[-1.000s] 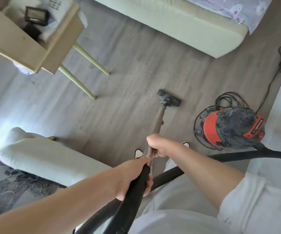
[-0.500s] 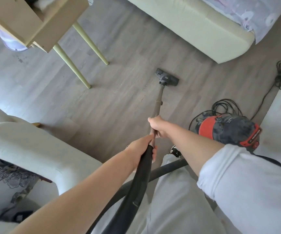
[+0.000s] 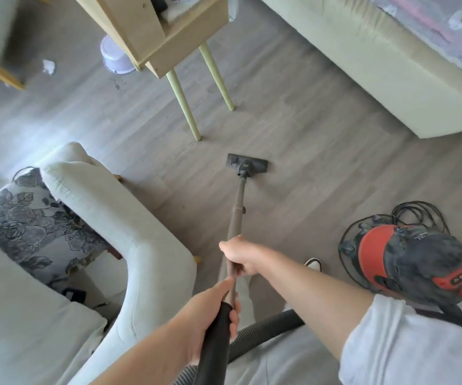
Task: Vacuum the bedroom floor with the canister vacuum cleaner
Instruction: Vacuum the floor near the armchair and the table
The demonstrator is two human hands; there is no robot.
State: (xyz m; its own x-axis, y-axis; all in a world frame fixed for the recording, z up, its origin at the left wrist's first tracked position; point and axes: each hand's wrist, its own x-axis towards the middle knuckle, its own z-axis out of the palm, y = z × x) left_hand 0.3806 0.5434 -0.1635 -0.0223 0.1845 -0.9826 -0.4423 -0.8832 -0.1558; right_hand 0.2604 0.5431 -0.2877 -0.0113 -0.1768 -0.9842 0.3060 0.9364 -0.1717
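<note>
With right hand (image 3: 239, 257) and left hand (image 3: 210, 315) both gripping wand (image 3: 236, 215), best keep head (image 3: 247, 163) flat, stroking slowly, clear of table leg (image 3: 184, 107).

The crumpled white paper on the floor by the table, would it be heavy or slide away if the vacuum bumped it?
The crumpled white paper looks small and loosely scrunched, so it is probably very light. On the smooth floor it would likely skid ahead of the floor nozzle or get sucked in. It looks soft, so it should squash rather than break.
</note>
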